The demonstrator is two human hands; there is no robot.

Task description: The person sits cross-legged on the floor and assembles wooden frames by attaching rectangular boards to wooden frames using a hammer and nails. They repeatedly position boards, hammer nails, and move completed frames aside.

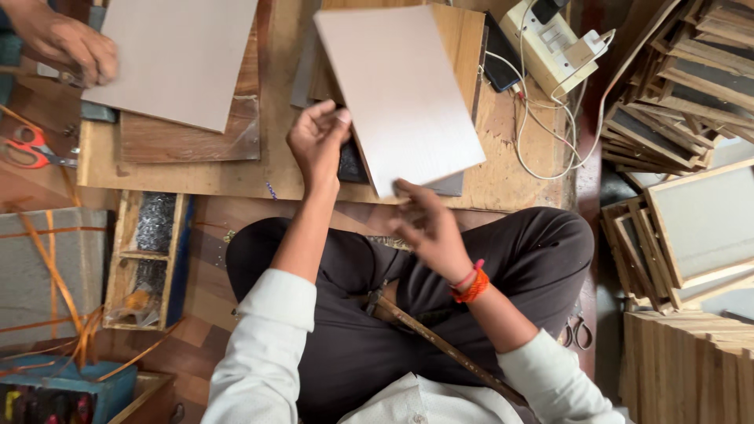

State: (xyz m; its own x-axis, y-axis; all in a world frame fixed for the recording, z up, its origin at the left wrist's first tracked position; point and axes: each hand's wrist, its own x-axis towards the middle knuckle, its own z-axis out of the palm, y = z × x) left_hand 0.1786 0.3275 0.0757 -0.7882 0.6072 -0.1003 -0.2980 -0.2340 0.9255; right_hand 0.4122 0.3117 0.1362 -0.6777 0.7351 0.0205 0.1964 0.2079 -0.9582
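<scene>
I sit in a small woodworking workshop. Stacks of rectangular wooden frames [675, 86] crowd my right, a wooden-handled hammer [424, 334] lies across my lap, and red-handled scissors [27, 147] rest nearby.

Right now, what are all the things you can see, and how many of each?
Pale grey rectangular board: one, held tilted at centre.
Second pale grey board: one, top left, under another person's hand.
Red-handled scissors: one, left edge.
White power strip with plugs: one, top right.
Wooden frames: a stack, too many to count, right side.
Wooden tray of small dark metal pieces: one, lower left.
Orange strapping: several strips, left.
Wooden-handled hammer: one, across the lap.
Left hand: grips the held board's left edge.
Right hand: blurred, at the board's lower corner.
</scene>
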